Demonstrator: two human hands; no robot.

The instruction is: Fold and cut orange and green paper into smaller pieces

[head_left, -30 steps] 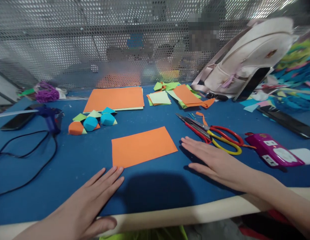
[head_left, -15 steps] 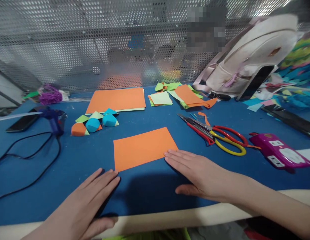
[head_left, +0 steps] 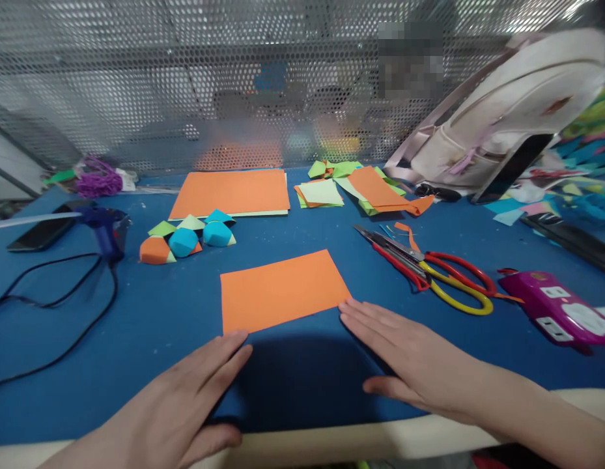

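Fingers of the left hand and right hand are laid out straight, with nothing gripped. One near corner of the orange paper sheet is touched by each hand, so neither is nearer. Its long side is stretched left to right on the blue surface, the right end set farther away.

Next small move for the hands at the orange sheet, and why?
Probably lift the near edge of the orange sheet: it lies flat, and the left hand and right hand are at its two near corners, outstretched, with neither gripping it.
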